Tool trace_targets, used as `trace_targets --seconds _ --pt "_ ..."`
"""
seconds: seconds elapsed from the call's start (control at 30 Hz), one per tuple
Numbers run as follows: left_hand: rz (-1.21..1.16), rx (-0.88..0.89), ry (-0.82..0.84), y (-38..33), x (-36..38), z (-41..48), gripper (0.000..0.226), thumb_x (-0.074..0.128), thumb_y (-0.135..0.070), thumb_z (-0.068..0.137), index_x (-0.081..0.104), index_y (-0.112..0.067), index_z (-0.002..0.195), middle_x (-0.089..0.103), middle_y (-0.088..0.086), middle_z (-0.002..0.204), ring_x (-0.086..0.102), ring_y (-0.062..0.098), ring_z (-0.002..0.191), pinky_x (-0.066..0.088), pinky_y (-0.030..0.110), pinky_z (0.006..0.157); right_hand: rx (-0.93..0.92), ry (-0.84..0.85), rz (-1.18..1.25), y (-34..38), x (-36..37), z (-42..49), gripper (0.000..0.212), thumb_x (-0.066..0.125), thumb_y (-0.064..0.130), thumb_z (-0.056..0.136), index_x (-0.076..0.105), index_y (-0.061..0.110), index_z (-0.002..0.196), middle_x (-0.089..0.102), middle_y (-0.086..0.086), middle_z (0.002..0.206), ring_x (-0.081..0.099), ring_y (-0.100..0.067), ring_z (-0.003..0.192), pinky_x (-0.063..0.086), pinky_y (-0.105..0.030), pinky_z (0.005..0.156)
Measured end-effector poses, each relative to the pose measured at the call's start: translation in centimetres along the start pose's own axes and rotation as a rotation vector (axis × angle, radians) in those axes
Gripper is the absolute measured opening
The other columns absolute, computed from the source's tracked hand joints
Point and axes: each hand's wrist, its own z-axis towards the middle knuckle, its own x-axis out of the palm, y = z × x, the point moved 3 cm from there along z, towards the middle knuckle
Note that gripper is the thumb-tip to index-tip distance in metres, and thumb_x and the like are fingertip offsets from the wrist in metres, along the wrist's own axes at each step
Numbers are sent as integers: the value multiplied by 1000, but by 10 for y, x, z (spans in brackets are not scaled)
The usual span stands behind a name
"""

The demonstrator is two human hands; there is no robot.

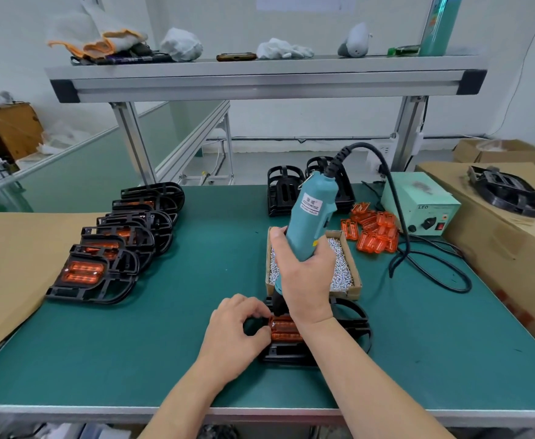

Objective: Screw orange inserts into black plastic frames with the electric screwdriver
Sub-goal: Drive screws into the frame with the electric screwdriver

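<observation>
While the head view looks down at the green tabletop [196, 312], the right hand [307, 280] has its grip wrapped tight round the teal electric screwdriver [310, 217], nose pointing down at the black frame [351, 324] that sits just in front of the screw box [353, 280]. The left hand [231, 331] grip is pinching the end of the orange insert [283, 327] seated in that frame. Loose inserts [373, 229] are piled just right of the screw box, empty frames [283, 191] are stacked behind it, and a row of finished frames [117, 242] lies well off to its left.
</observation>
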Motion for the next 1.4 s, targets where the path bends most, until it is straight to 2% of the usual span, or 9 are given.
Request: trace_targets --seconds 0.23,0.33,0.47,0.67,0.93,1.03,1.2,1.3,1.4 --pt "20 8 16 -1 0 1 17 60 -32 69 57 -44 81 57 -13 86 51 13 92 42 38 89 -90 118 -86 3 6 -4 29 73 39 81 60 13 78 57 10 62 54 -14 57 48 -35 56" --pt "30 10 18 0 0 0 18 59 -30 70 67 -31 86 56 -11 86 51 15 92 41 39 89 -70 139 -61 2 6 -6 30 73 39 80 58 13 78 55 9 60 52 -17 55 49 -41 53" --pt "32 -6 15 0 0 1 21 59 -32 70 69 -29 88 56 -13 87 50 13 93 41 38 90 -41 146 -60 -2 6 -6 31 73 40 80 55 15 75 52 10 58 48 -19 53 46 -43 51" --pt "29 -25 16 2 1 1 18 58 -32 70 67 -29 86 54 -15 86 48 12 93 41 39 90 -39 165 -106 -3 9 -7 32 72 38 80 45 29 65 44 15 52 41 -9 47 36 -25 49" --pt "12 -20 35 -3 0 1 21 60 -32 69 50 -50 72 54 -13 85 48 12 91 41 40 90 29 155 -11 -2 3 -5 29 74 36 79 52 20 69 49 10 56 45 -17 51 43 -39 51" --pt "11 -20 28 -3 0 1 21 60 -33 68 49 -51 71 55 -13 85 49 12 92 41 40 90 16 161 27 4 -1 -5 32 74 36 81 58 10 75 55 -1 60 50 -22 56 47 -43 56" --pt "14 -15 16 0 2 1 17 59 -35 68 60 -48 79 58 -15 91 50 10 97 40 40 94 71 18 184 15 -13 11 21 75 26 86 60 12 82 56 5 59 52 -9 53 46 -19 54" --pt "15 -6 14 1 3 0 16 60 -36 70 63 -47 81 58 -17 92 50 5 99 40 39 95 206 -223 205 9 -20 32 23 73 35 91 57 18 92 60 7 59 57 -6 53 48 -17 54" --pt "15 3 16 2 3 -1 17 59 -38 72 57 -53 77 58 -18 92 49 2 100 40 38 95 457 -403 251 -11 -29 49 39 64 51 94 55 16 107 65 1 76 63 -8 66 50 -23 63"
